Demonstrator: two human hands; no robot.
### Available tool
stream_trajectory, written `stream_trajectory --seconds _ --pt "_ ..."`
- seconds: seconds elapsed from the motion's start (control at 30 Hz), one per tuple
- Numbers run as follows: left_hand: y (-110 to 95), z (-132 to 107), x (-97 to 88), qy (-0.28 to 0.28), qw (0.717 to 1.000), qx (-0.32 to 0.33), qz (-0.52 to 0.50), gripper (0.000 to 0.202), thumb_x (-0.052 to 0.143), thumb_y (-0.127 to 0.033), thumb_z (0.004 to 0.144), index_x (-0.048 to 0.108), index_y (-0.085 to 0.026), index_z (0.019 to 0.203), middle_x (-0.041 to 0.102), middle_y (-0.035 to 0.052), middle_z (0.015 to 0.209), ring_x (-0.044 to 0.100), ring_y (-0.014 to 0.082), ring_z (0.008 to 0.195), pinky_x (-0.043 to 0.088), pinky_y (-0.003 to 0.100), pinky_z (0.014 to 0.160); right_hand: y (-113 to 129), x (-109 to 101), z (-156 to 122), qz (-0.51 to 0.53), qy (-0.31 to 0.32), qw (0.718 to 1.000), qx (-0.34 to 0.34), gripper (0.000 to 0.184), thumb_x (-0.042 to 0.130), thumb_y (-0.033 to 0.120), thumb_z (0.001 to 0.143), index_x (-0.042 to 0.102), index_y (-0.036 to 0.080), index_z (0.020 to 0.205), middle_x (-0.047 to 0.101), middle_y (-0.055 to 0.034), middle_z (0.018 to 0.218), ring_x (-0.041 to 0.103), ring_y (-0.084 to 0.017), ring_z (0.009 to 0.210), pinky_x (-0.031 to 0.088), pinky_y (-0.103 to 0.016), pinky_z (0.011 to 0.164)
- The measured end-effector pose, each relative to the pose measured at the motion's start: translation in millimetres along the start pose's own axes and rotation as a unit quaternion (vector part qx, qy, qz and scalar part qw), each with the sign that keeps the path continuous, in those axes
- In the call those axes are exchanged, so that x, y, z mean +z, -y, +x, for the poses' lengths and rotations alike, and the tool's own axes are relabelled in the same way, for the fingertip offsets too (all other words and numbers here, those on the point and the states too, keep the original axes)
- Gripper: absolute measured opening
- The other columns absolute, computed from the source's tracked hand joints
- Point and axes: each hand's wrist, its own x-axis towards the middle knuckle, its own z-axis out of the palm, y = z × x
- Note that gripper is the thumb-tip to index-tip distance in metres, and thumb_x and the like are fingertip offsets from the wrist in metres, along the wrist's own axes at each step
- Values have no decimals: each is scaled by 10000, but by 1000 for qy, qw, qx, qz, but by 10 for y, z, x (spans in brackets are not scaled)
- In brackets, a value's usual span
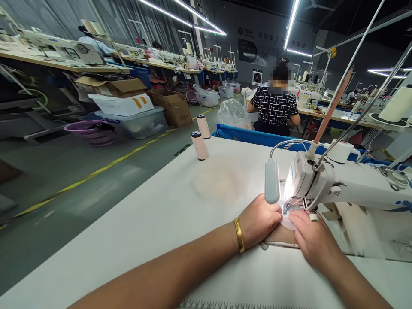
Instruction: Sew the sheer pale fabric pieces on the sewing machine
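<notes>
Under the presser foot of a white sewing machine [357, 184] lies a small piece of white fabric [286, 222]. My left hand [260, 218], a gold bangle [238, 235] at its wrist, grips the fabric's left side with curled fingers. From the right, my right hand [315, 238] pinches the same fabric close to the needle. Both sets of fingertips are partly hidden by the fabric and the machine. A grey lamp [272, 181] on a bent neck hangs just above my left hand, and bright light falls around the needle.
Two pale pink thread cones [200, 146] stand at the far side of the white table [144, 240]. A ruler strip [225, 304] runs along the near edge. Beyond sits a co-worker [277, 107] in a patterned top. Boxes and a purple basket [92, 132] stand on the left floor.
</notes>
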Motion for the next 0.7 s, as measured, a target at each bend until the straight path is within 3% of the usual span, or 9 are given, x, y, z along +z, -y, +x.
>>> stream_trajectory --seconds 0.2,0.4,0.5,0.6,0.7 --pt "27 19 20 1 1000 -25 -7 252 536 -149 1000 712 -189 823 715 36 862 617 204 865 457 355 864 -23 39 -15 -25 -18 999 11 459 480 42 888 665 223 1267 695 -99 1317 623 -307 1156 570 -439 915" --pt "47 29 -7 26 999 -39 -13 210 565 -143 979 671 -186 803 718 45 909 637 204 893 465 349 865 -55 100 -52 -31 -12 999 30 512 433 56 925 626 199 1378 693 -118 1338 684 -291 1043 618 -415 779" --pt "19 51 -77 52 996 -66 -6 100 639 -251 968 650 -184 895 706 63 986 636 227 932 480 368 903 -59 91 -49 -24 -20 999 20 488 419 67 955 619 201 1379 706 -123 1314 697 -290 1035 624 -419 774" --pt "-54 76 -153 71 991 -109 40 282 735 -430 909 639 -176 983 683 93 1013 616 268 914 492 411 872 -27 34 -34 -8 -50 999 1 470 417 53 962 613 212 1359 728 -120 1265 692 -294 1091 614 -447 864" --pt "-163 77 -229 83 986 -115 89 375 784 -509 847 630 -171 793 654 96 887 598 292 871 480 460 858 39 -49 -21 30 -76 996 -46 427 416 46 980 600 219 1324 736 -105 1238 678 -286 1145 590 -456 934"
